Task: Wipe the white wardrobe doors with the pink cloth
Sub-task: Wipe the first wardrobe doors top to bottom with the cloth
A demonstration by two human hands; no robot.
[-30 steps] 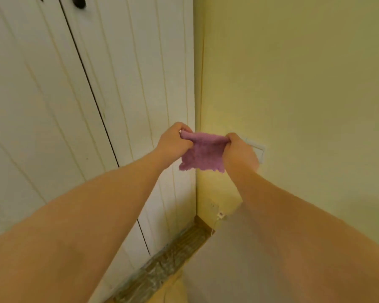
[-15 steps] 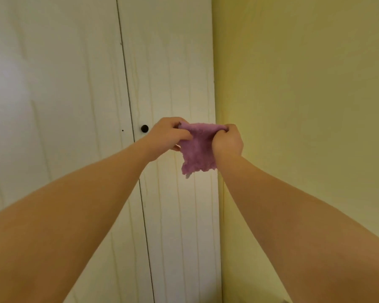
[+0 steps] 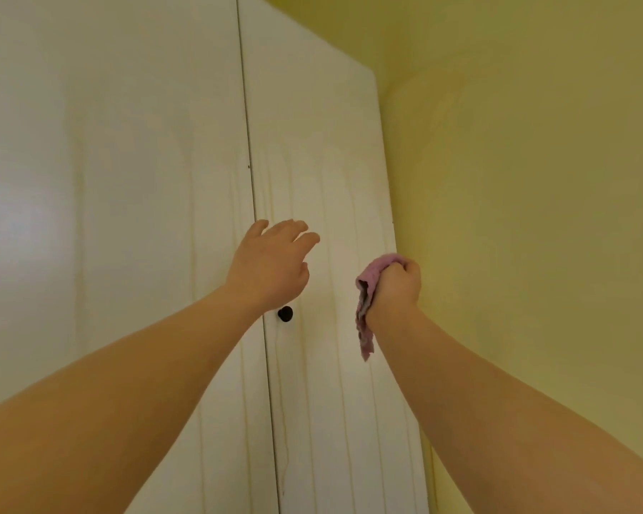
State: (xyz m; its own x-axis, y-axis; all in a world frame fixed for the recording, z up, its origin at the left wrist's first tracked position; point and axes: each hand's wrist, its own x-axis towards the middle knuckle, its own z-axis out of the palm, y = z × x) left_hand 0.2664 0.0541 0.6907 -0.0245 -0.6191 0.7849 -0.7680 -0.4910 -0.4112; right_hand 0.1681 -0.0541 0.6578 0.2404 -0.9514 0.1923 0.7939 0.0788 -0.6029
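Yellow wall point(image 3: 535, 179), closed white wardrobe doors point(image 3: 127, 179) (contents hidden), left hand point(image 3: 271, 268) relaxed open, right hand point(image 3: 398, 287) gripping pink cloth point(image 3: 366, 313)

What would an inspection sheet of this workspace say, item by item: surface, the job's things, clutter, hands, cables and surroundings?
Surface: white wardrobe doors, both closed, with faint vertical streaks; a black knob sits on the right-hand door beside the seam.
Job's things: pink cloth, bunched, one end hanging down; apart from the doors as far as can be seen.
Clutter: nothing seen.
Hands: left hand empty, fingers spread, raised in front of the door above the knob; contact cannot be told. Right hand grips the cloth in a fist.
Cables: nothing seen.
Surroundings: yellow wall to the right of the wardrobe.
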